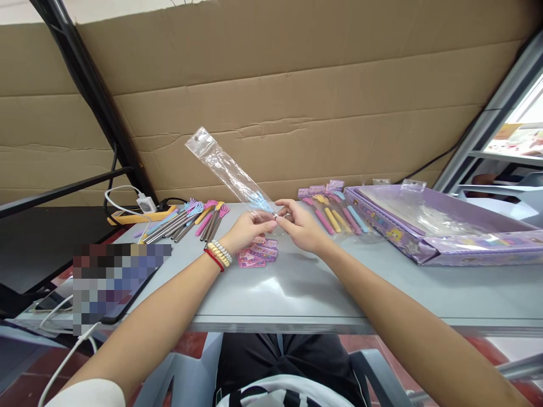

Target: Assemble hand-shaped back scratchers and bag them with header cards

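Note:
A long clear plastic bag (224,165) slants up to the left from my hands, its hang-hole end highest. Inside its lower part is the light blue claw-shaped head of a back scratcher (259,200). My left hand (253,229) pinches the bag and back scratcher from the left. From the right, the fingertips of my right hand (300,225) close on the lower end of the same bag. My fingers cover the rest of the back scratcher. Just below my left hand, pink and purple cards (257,254) lie in a small pile on the grey table (292,291).
Loose back scratchers (186,219) with metal rods lie at left. Bagged ones with cards (335,213) lie at right, beside a purple box (418,237) holding clear bags. A tablet-like device (123,282), its screen blurred out, a charger (146,202) and cables occupy the left side.

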